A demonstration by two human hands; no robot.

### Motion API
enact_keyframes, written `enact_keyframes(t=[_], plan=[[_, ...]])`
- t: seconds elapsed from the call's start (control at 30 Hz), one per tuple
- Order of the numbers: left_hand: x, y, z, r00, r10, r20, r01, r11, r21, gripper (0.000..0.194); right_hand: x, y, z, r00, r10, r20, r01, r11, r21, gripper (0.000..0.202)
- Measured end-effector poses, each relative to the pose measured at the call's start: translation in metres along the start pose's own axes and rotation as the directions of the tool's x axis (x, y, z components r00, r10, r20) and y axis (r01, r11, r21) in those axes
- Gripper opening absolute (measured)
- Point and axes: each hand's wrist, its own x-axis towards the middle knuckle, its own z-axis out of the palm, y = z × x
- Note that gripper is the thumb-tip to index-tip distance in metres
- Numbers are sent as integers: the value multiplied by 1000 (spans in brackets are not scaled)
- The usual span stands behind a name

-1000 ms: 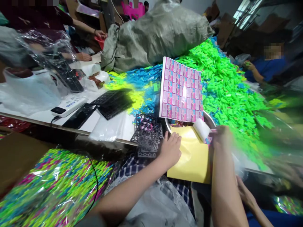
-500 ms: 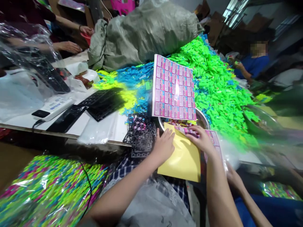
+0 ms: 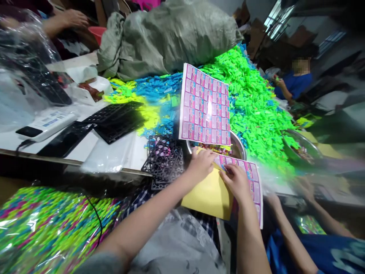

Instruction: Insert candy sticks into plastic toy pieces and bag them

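A yellow sheet (image 3: 209,192) lies over a pink printed sticker sheet (image 3: 255,186) in front of me. My left hand (image 3: 201,164) rests at the top edge of the yellow sheet, its fingers bent on the paper. Just to the right, my right hand (image 3: 236,180) is closed at the yellow sheet's edge, with thumb and fingers together over the sticker sheet. Behind both hands, a stack of pink sticker sheets (image 3: 205,106) leans across a metal bowl (image 3: 242,146) of small coloured pieces. Black lattice trays (image 3: 165,160) sit left of the bowl.
Green plastic pieces (image 3: 253,99) are heaped behind, beside a large grey sack (image 3: 173,38). On the left table lie a white device (image 3: 48,123), black trays and clear bags (image 3: 107,152). A second bowl (image 3: 302,146) and another person's hands (image 3: 275,203) are at right.
My left hand has shifted right along the yellow sheet's top edge. My right hand has drawn lower, and more of the sticker sheet shows. The view has turned slightly.
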Motion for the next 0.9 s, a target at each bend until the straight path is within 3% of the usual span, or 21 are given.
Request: enact_keyframes(t=[0.1, 0.2, 0.33, 0.5, 0.67, 0.8, 0.9], plan=[[13, 0, 10, 976, 193, 103, -194, 981, -1, 22, -14, 0, 7, 999, -10, -39, 11, 1000, 3, 23], [18, -2, 17, 953, 240, 185, -235, 971, -49, 17, -25, 1, 14, 996, -29, -90, 31, 999, 22, 20], [18, -4, 16, 970, 134, 204, -91, 975, -204, 15, -33, 3, 19, 983, -79, -165, 82, 997, 7, 23], [16, -3, 9, 983, 21, 185, 32, 960, -277, 18, -38, 6, 19, 981, -139, -134, 137, 990, -23, 33], [26, -5, 17, 979, -158, 128, 196, 902, -384, 17, -39, 8, 20, 980, -156, -125, 156, 988, -5, 36], [54, -7, 16, 940, -342, -5, 291, 805, -517, 20, -39, 7, 21, 984, -129, -127, 131, 991, 6, 34], [69, -4, -8, 874, -456, -171, 263, 737, -623, 27, -35, 5, 20, 995, -83, -61, 83, 996, 11, 32]])
